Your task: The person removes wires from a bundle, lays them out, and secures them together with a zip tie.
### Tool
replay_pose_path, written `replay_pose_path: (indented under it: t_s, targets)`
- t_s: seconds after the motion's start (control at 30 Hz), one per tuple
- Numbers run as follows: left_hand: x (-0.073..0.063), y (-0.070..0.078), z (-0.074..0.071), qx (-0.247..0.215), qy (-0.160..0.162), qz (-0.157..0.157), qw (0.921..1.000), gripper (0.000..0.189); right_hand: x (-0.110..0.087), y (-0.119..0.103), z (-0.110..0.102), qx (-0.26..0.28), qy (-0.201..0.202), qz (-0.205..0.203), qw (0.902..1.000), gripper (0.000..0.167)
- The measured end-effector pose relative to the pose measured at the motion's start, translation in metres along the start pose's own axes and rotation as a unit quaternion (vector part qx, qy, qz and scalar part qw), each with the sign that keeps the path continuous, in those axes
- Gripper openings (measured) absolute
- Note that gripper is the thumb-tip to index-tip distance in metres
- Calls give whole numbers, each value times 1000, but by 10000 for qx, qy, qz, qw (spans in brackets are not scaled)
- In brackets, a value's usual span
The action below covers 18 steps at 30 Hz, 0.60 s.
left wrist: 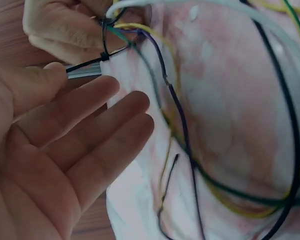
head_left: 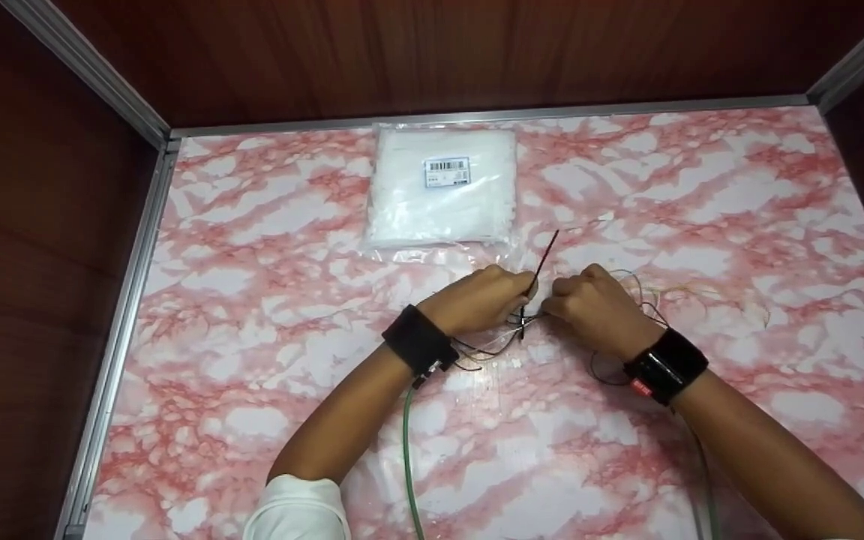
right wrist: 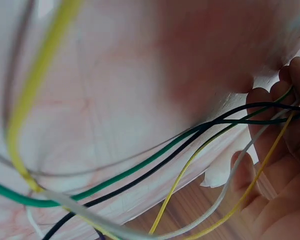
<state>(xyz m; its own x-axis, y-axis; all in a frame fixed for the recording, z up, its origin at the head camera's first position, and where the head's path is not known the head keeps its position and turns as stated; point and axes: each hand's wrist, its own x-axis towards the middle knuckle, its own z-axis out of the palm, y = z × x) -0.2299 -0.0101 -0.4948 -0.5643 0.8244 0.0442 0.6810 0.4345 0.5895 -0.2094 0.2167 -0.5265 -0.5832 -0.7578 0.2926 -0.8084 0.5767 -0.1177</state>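
Note:
In the head view my left hand (head_left: 481, 296) pinches the tail of a black cable tie (head_left: 544, 259) that sticks up past the fingers. The left wrist view shows the tie's small head (left wrist: 105, 56), its loop around a bundle of thin wires. The left thumb is on the tail, and the other fingers are extended. My right hand (head_left: 593, 307), close on the right, grips the wire bundle beside the tie. Green, black, white and yellow wires (right wrist: 165, 152) run into its curled fingers in the right wrist view.
A clear bag of white cable ties (head_left: 443, 199) with a barcode label lies behind the hands on the red-and-white marbled table (head_left: 267, 247). Loose wire ends (head_left: 724, 292) spread to the right. Wood-look panels (head_left: 477, 52) border the table at the back and sides.

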Motion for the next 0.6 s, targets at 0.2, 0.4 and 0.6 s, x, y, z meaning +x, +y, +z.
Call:
replay_pose_path:
  t_s: [0.2, 0.4, 0.6]
  targets:
    - [1, 2, -2, 363, -79, 169, 9992, 8, -4, 2, -1, -133, 44, 3, 9999, 10]
    - [-2, -1, -4, 266, 18, 352, 9990, 8, -9, 6, -5, -104, 12, 139, 9998, 8]
    - [-6, -6, -4, -26, 88, 402, 9991, 9, -16, 9, -7, -150, 33, 192, 9997, 10]
